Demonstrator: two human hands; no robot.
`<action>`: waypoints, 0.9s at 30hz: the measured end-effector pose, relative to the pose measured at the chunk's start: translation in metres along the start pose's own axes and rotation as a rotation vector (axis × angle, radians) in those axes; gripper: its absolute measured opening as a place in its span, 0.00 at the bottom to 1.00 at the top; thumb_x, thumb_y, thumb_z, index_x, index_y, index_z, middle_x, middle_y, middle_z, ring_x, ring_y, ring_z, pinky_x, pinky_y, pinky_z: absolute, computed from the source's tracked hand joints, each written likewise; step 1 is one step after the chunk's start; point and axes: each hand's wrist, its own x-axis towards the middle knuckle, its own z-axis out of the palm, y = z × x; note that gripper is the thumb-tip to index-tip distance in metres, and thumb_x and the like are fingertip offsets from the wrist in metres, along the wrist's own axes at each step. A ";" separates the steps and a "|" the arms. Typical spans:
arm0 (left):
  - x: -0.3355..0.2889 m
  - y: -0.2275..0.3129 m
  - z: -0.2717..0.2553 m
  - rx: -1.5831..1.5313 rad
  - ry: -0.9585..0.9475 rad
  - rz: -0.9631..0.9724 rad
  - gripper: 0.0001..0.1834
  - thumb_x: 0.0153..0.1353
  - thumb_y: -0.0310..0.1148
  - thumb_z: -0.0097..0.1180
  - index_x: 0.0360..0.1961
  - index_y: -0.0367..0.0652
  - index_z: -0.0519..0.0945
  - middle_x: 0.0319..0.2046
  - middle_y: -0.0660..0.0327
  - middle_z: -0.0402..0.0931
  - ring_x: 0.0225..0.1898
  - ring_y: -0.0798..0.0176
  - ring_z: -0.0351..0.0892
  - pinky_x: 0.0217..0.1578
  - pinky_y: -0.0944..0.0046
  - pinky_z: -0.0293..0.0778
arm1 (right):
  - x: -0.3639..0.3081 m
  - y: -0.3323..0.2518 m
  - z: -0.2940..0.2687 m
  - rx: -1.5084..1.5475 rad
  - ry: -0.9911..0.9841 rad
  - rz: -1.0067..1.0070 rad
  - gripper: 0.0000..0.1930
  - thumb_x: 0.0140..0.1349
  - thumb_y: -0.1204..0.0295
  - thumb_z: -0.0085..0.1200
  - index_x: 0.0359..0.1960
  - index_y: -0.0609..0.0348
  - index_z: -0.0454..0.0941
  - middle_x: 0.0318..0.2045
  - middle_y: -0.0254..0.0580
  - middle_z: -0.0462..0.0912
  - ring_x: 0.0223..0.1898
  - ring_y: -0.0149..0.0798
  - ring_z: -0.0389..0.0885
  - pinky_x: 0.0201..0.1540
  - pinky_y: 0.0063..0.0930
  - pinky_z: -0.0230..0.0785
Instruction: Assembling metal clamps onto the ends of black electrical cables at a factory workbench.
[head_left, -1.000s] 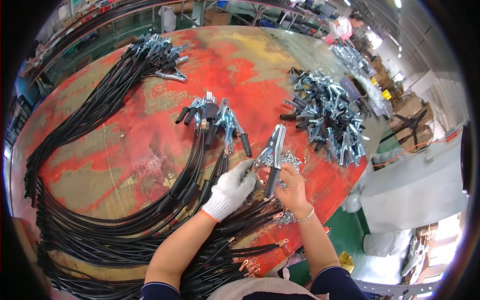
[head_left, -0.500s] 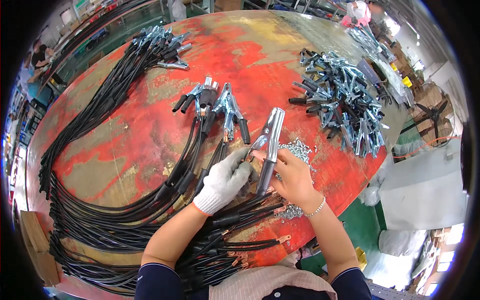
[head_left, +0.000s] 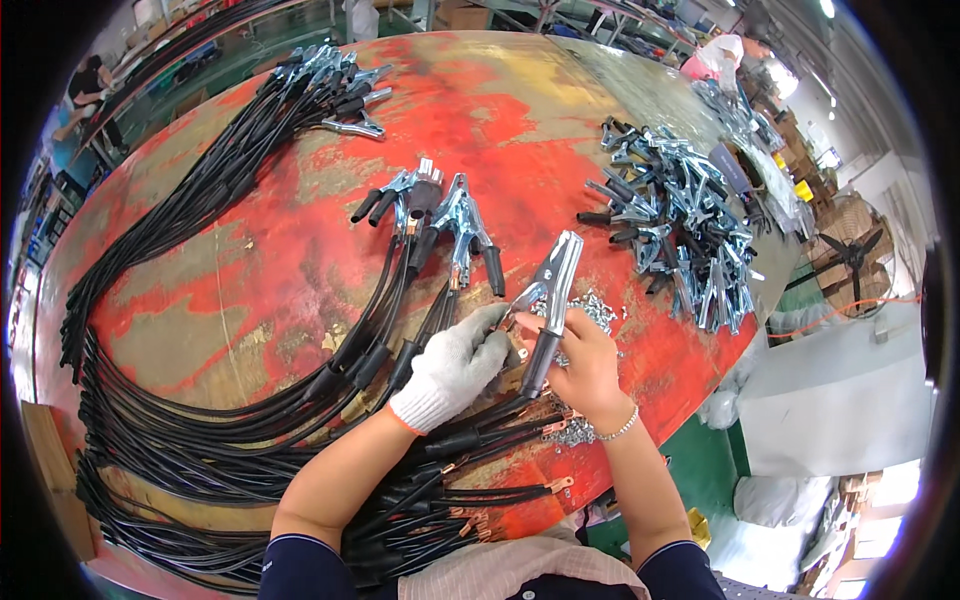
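Observation:
A silver battery clamp [head_left: 562,280] with a black handle sleeve is held at a tilt, jaws up and away from me. My right hand [head_left: 590,370], bare with a bracelet, is closed around its sleeved handle. My left hand [head_left: 455,365], in a white knitted glove, is closed beside the clamp's other arm. A copper cable lug [head_left: 522,354] peeks out at the gloved fingertips; most of what that hand grips is hidden. Just beyond the hands lie clamps joined to black cables [head_left: 460,225]. Small metal fasteners [head_left: 598,308] are scattered behind my right hand.
Black cables [head_left: 220,430] with copper lugs curve across the left and front of the worn red table [head_left: 540,140]. A bundle of clamped cables [head_left: 320,85] lies far left. Loose clamps [head_left: 690,230] are heaped at the right. A fan [head_left: 848,255] stands past the table's right edge.
The clamp and both hands have shifted slightly nearer to me in the picture, and the clamp leans a bit more to the right. A copper lug now shows by the gloved fingertips.

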 end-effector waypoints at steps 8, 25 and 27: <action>0.000 0.008 -0.001 0.047 -0.042 -0.071 0.22 0.67 0.34 0.48 0.61 0.41 0.71 0.30 0.60 0.81 0.25 0.70 0.78 0.30 0.67 0.76 | -0.004 0.005 0.008 0.103 0.112 -0.010 0.25 0.45 0.80 0.65 0.49 0.47 0.83 0.34 0.37 0.81 0.31 0.42 0.80 0.32 0.31 0.73; 0.000 0.003 0.002 0.086 -0.008 0.043 0.20 0.67 0.30 0.46 0.59 0.37 0.71 0.28 0.60 0.79 0.23 0.70 0.78 0.24 0.68 0.74 | -0.012 -0.001 0.009 0.195 0.083 0.139 0.16 0.53 0.80 0.64 0.44 0.55 0.82 0.35 0.42 0.81 0.34 0.39 0.81 0.36 0.30 0.75; -0.001 0.010 0.002 0.007 0.023 -0.009 0.21 0.67 0.29 0.47 0.60 0.35 0.70 0.29 0.61 0.79 0.23 0.71 0.77 0.23 0.71 0.73 | -0.021 0.007 0.001 0.230 0.084 0.176 0.15 0.54 0.79 0.63 0.45 0.56 0.82 0.36 0.42 0.82 0.34 0.38 0.80 0.36 0.29 0.74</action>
